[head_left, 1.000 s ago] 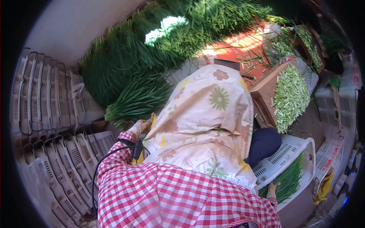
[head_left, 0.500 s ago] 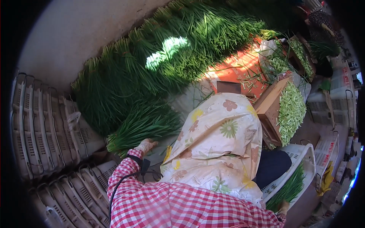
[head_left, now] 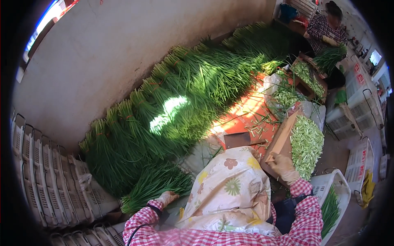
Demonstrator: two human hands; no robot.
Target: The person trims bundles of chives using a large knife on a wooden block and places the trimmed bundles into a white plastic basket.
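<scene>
Beside a loose bunch of chives (head_left: 154,186) on the left, my gloved left hand (head_left: 167,198) has its fingers stretched out, touching or close to the leaves' near edge. My gloved right hand (head_left: 284,167) is at the near end of a wooden box (head_left: 282,137), fingers drawn together by its rim. Whether something small is between them is hidden. Short cut chive stems (head_left: 305,145) are heaped at the box's right side. A flowered apron (head_left: 225,176) covers my lap between the hands.
Tied chive bundles (head_left: 193,78) are piled along the wall. White plastic crates (head_left: 49,164) stand stacked at left; another crate (head_left: 342,184) at right holds chives (head_left: 329,207). Cut stems litter an orange sheet (head_left: 250,112). A co-worker (head_left: 326,30) holds chives at the far right.
My right hand has come up from the chives in the right crate to the wooden box. My left hand stays by the loose bunch. The view has tilted up, showing more wall and the co-worker.
</scene>
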